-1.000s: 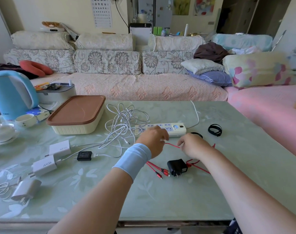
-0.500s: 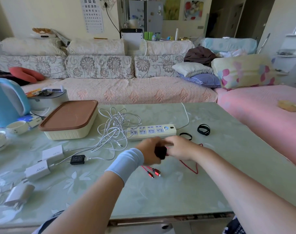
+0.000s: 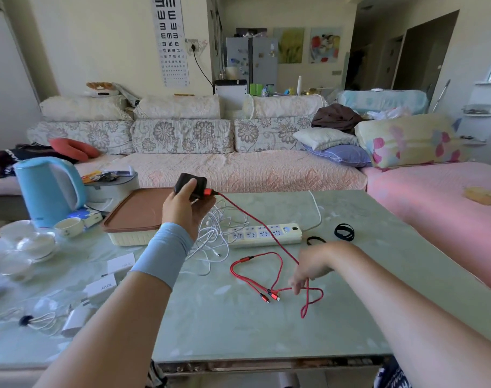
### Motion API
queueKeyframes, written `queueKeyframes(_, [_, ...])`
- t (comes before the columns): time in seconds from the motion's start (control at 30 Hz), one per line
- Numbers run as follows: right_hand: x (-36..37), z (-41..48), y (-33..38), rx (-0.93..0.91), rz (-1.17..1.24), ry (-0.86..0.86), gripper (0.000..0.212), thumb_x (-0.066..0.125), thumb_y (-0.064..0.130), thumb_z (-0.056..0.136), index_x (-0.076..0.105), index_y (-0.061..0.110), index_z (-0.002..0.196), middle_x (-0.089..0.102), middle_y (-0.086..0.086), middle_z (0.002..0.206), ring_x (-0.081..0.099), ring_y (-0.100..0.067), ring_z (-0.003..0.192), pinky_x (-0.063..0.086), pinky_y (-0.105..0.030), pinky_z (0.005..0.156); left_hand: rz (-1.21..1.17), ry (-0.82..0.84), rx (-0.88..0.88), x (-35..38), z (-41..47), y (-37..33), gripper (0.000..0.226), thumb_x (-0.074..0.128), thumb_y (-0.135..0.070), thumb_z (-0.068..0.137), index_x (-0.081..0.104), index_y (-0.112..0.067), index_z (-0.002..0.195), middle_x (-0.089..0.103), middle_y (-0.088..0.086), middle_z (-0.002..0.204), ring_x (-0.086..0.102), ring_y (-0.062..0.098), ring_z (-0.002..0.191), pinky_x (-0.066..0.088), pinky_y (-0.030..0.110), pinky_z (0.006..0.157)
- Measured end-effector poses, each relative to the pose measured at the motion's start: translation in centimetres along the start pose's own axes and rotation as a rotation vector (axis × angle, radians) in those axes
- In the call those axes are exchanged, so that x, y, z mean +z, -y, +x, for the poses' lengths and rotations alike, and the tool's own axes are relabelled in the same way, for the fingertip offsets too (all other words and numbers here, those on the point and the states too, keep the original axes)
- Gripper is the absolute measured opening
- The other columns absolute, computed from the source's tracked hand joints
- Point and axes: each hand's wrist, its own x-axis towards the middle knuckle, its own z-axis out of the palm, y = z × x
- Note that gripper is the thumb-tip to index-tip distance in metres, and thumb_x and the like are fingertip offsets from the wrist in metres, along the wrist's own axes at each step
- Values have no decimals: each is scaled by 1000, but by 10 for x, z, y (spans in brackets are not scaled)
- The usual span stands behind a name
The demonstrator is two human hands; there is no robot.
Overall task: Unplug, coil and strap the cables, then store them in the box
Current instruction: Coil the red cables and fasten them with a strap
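Red cable [image 3: 249,218] runs taut from the black charger [image 3: 188,182] our left hand [image 3: 182,211] clamps aloft, down to our right hand [image 3: 311,264], grip pinched on it.

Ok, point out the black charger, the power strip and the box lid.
black charger [image 3: 197,180]: head view, top face
power strip [image 3: 249,234]: head view, socket row
box lid [image 3: 135,211]: head view, brown top

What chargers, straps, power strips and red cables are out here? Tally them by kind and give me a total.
red cable: 1
black charger: 1
white chargers: 3
power strip: 1
black straps: 2
Total: 8
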Motion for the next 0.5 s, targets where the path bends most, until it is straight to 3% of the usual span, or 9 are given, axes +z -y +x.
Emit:
queueKeyframes(0.07, [3,0,-2,55,-94,-77,35,72,47,80,75,27,108,69,10,111,62,-15,101,50,-31,86,104,-3,19,-6,-4,-9,7,59,-8,94,54,-6,98,63,17,92,69,27,72,60,42,74])
queueKeyframes(0.1, [3,2,-1,27,-36,-158,33,72,43,80,75,24,106,71,5,113,64,-15,98,53,-31,85,211,26,6,-9,-7,-11,8,60,-6,93,54,-5,99,64,19,94,70,29,72,60,41,72])
queueKeyframes(0.17, [2,2,3,-124,281,-305,18,66,30,88,75,18,98,76,-4,99,66,-7,75,52,-28,69,438,90,-50,-16,-13,-11,14,62,-6,91,55,-4,103,67,23,97,71,30,70,61,40,69])
queueKeyframes(0.23, [-2,0,9,-278,565,-365,18,57,22,96,72,14,97,73,-8,69,60,-8,51,46,-25,56,722,131,-68,-23,-17,-7,19,67,-10,88,59,-5,105,70,21,95,71,27,67,60,37,65])
queueKeyframes(0.27, [-4,-1,11,-306,605,-386,20,55,25,98,72,15,96,62,-5,53,56,-14,45,46,-26,53,917,153,-56,-27,-18,-5,18,70,-14,86,61,-7,101,72,18,91,70,24,64,58,33,60])
queueKeyframes(0.33, [-4,1,9,-263,498,-402,22,58,36,94,72,19,90,40,1,48,49,-21,41,44,-28,47,1289,235,-69,-37,-17,2,14,73,-22,81,64,-12,86,73,11,77,64,20,57,48,26,51])
queueKeyframes(0.4, [4,6,4,-172,325,-298,22,65,41,88,72,20,88,43,1,57,42,-21,46,38,-26,46,1558,341,-190,-49,-14,13,17,70,-26,80,67,-10,81,71,9,70,59,20,55,46,23,49])
queueKeyframes(0.5, [23,18,4,-92,256,3,23,66,34,89,69,12,96,51,-1,66,41,-16,48,39,-24,45,1785,444,-424,-62,-10,27,24,63,-29,84,69,-6,87,69,10,73,60,21,55,49,23,50])
